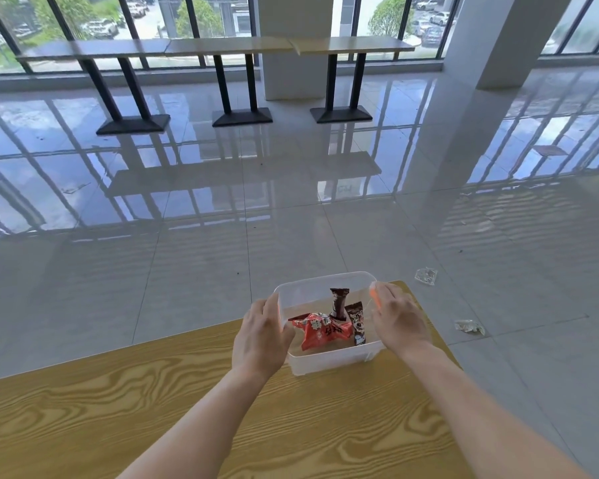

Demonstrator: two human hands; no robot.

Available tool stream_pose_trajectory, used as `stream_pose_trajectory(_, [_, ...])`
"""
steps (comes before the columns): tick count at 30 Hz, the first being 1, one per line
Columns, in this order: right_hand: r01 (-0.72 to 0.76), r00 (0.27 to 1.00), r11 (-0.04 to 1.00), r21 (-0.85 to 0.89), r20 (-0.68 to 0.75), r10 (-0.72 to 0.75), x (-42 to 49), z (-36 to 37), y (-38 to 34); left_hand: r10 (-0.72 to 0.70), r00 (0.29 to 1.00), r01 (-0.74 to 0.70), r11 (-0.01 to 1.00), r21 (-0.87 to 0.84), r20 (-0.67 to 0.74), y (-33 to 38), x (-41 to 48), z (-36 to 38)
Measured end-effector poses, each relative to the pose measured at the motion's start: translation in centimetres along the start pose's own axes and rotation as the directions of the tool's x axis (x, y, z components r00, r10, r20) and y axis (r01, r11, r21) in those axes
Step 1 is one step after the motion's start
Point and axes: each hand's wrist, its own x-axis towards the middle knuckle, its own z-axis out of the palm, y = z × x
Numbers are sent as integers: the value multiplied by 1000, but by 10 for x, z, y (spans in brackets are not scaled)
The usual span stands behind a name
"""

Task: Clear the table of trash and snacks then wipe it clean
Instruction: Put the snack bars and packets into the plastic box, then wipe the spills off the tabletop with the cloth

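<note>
So I've got both hands on the clear plastic bin (329,359), which sits at the far corner of the wood-grain desk (153,402). My left hand (261,335) wraps the bin's left wall, thumb over the rim and fingers outside, so that grip is grasping the bin. My right hand (400,318) presses on the right wall near an orange latch (373,294), fingers curled over the rim, grasping the bin too.

Inside the bin there's a red snack packet (320,331) lying flat-ish in the middle, a dark brown wrapper (339,302) standing upright behind it, and another brown packet (357,321) leaning just beside it on the right. All three are touching or close to it.

Off the desk, two crumpled clear wrappers lie on the glossy tiled floor (187,264) to the right: one (426,275) further out, one (469,326) nearer the desk edge. A long bar counter (215,46) runs along the windows way in the back.
</note>
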Motion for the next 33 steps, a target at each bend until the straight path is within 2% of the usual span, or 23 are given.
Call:
stream_pose_trajectory(5, [39, 999, 999, -35, -8, -39, -12, -11, -22, 42, 999, -39, 991, 132, -18, -4, -6, -20])
stream_pose_trajectory(9, [135, 990, 991, -18, -43, -136, -28, -21, -57, 30, 999, -23, 976, 217, -29, -10, -26, -41])
stream_pose_trajectory(13, [226, 974, 974, -23, -14, -226, -47, -26, -100, 26, 998, -8, 962, 273, -63, -28, -59, -67])
stream_pose_trajectory(18, [374, 928, 927, 10, -2, -374, -80, -14, -169, -61, 985, 104, 956, 275, -160, -71, -114, -109])
stream_pose_trajectory(25, [568, 822, 820, 67, 12, -570, -131, 13, -293, -216, 934, 299, 908, 292, -283, -153, -200, -180])
stream_pose_trajectory(33, [648, 755, 757, 82, 68, -653, -183, 35, -414, -296, 891, 404, 862, 306, -344, -234, -276, -254])
